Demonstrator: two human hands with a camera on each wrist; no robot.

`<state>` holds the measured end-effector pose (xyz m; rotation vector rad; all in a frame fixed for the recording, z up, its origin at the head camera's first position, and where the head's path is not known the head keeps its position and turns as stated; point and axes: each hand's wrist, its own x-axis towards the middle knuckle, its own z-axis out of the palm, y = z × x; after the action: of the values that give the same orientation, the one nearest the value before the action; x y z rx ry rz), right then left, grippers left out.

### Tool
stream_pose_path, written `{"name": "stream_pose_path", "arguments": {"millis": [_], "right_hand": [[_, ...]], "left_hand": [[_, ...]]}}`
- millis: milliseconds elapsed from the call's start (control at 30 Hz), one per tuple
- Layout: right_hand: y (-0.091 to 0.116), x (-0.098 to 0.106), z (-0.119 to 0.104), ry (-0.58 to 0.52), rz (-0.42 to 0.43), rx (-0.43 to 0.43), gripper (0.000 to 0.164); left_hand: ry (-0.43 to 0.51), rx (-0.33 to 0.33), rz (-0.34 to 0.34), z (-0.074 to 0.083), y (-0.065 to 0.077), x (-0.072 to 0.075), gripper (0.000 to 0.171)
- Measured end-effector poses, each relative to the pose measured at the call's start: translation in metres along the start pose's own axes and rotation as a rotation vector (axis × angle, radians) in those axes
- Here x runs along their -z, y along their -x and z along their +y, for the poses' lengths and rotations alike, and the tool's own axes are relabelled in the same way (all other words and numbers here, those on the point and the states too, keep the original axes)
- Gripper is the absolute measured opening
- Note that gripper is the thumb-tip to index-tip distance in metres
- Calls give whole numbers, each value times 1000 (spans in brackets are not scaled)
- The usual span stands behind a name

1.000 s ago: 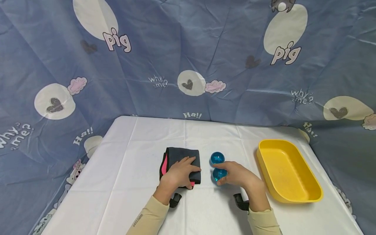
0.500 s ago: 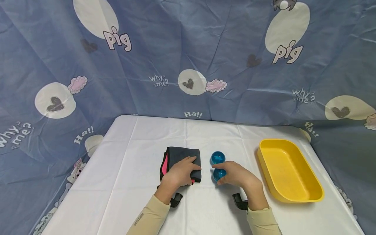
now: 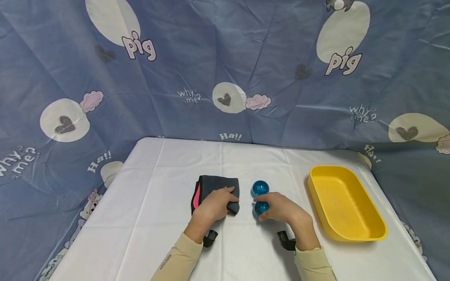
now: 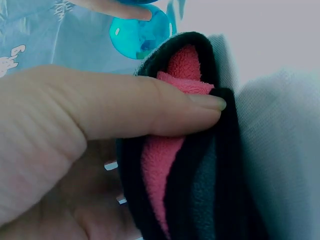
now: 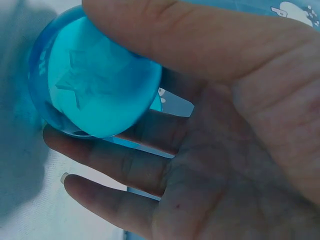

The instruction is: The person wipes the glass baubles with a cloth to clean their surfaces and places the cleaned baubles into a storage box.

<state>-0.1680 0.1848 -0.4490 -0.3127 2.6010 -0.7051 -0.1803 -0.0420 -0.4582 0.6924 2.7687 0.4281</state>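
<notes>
In the head view a folded dark grey cloth (image 3: 219, 182) with pink lining lies near the middle of the table. My left hand (image 3: 213, 205) pinches its near edge; the left wrist view shows the thumb (image 4: 170, 107) across the pink and black-edged layers. To the right, two clear blue balls stand one behind the other. My right hand (image 3: 283, 208) holds the nearer blue ball (image 3: 260, 208) between thumb and fingers. A star shape (image 5: 75, 82) shows inside it in the right wrist view. The farther blue ball (image 3: 260, 188) sits just beyond my fingertips.
A yellow rectangular tub (image 3: 346, 203) stands to the right of my right hand. White cloth (image 3: 168, 175) covers the table. A blue printed curtain (image 3: 197, 70) hangs behind and along the sides. Black camera mounts (image 3: 286, 240) stick out at both wrists.
The near edge of the folded cloth has curled up and drawn back under my left hand, whose fingers have bent round it. My right hand stays nearly still at the nearer ball.
</notes>
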Motion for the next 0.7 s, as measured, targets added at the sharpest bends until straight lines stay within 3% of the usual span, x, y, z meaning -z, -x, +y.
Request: {"name": "stream_pose_path", "arguments": {"millis": [300,700], "right_hand": [[-1,-1,0,13,19,23,56],[-4,-4,1,59,64,64,51]], "left_hand": [[7,-16,7,-3,-2,0,46],[80,-54,74,-9,-1,4,44]]}}
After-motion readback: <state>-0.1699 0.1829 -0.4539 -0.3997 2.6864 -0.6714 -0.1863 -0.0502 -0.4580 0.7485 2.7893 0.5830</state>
